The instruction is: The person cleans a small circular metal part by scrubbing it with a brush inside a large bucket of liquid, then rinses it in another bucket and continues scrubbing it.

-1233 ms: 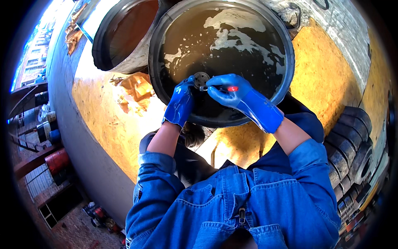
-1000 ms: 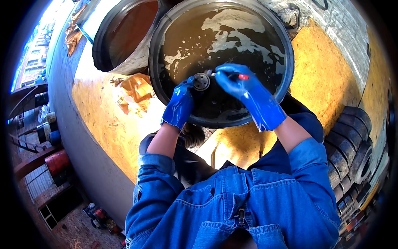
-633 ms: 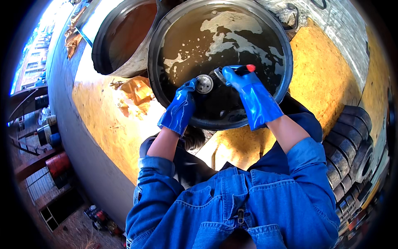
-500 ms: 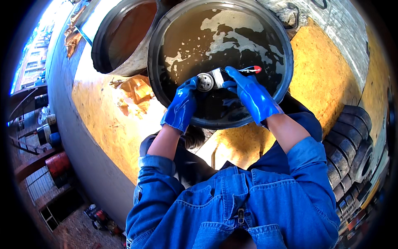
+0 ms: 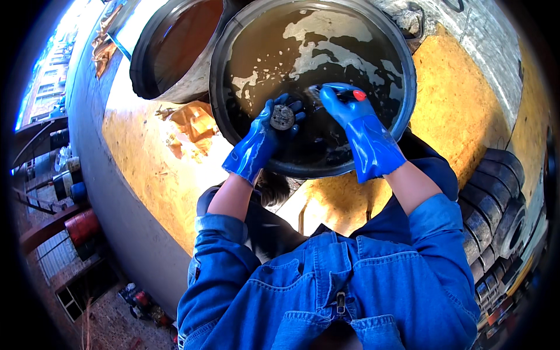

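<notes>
Disc (image 5: 282, 117): it sits in your left hand (image 5: 263, 134), over the near-left part of the tub (image 5: 409, 87). Compare 0.5 s ago: a paler face with holes showed then, with the brush (image 5: 359, 95) close beside it. Now a darker, rougher face shows, and the 2 items stand apart. This suggests that you have turned the disc over, so that its other side is presented for work.

Left hand: palm up, cupped under the disc. Thumb lies at the far edge, fingers at the right edge; the disc is held between them.

Right hand: your right hand (image 5: 348, 109) is closed around the brush handle. Its red end points right; its working end (blurred, so the bristles cannot be made out) points left toward the disc.

Arms: both forearms reach forward from the lower edge, elbows bent, sleeves rolled, 2 blue gloves worn.

Surroundings: murky water (image 5: 256, 44) with patches of pale foam (image 5: 335, 29) lies below your hands. A barrel (image 5: 188, 88) of reddish liquid stands beyond, at left.
</notes>
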Demonstrator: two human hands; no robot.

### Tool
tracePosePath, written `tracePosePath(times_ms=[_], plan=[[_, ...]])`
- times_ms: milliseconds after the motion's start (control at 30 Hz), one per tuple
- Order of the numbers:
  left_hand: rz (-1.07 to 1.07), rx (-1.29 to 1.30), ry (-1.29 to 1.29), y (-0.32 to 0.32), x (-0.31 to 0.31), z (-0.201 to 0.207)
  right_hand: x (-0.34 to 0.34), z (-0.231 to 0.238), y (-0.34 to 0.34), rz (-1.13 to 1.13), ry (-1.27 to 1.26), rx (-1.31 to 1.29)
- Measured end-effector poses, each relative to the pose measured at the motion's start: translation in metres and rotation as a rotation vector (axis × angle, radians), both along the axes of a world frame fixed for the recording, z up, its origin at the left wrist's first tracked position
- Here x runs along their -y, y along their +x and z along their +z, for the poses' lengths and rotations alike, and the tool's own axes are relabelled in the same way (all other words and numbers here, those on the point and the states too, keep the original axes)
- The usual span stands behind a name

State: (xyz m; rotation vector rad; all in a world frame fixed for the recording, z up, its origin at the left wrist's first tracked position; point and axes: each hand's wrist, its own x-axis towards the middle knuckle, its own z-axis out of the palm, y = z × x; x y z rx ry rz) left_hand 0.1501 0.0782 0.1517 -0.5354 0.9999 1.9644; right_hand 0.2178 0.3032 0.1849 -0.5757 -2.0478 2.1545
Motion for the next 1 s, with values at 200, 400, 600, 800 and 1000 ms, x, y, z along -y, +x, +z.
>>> tracePosePath(times_ms=[200,400,600,800,1000], plan=[[0.096,0.096,-0.035,-0.002,-0.007,0.002,-0.003,-0.015,-0.003,0.25,0.156,0.2],[0.057,-0.001,-0.017,0.001,-0.009,0.004,0.017,0.023,0.016,0.596,0.167,-0.423],[0.002,0.031,-0.148,0.002,-0.019,0.021,-0.003,0.009,0.007,0.221,0.274,-0.274],[-0.082,-0.268,0.068,0.003,0.01,-0.02,0.025,0.018,0.021,0.523,0.383,-0.421],[-0.092,-0.026,-0.046,0.003,-0.003,0.006,0.007,-0.013,0.012,0.036,0.487,0.004]])
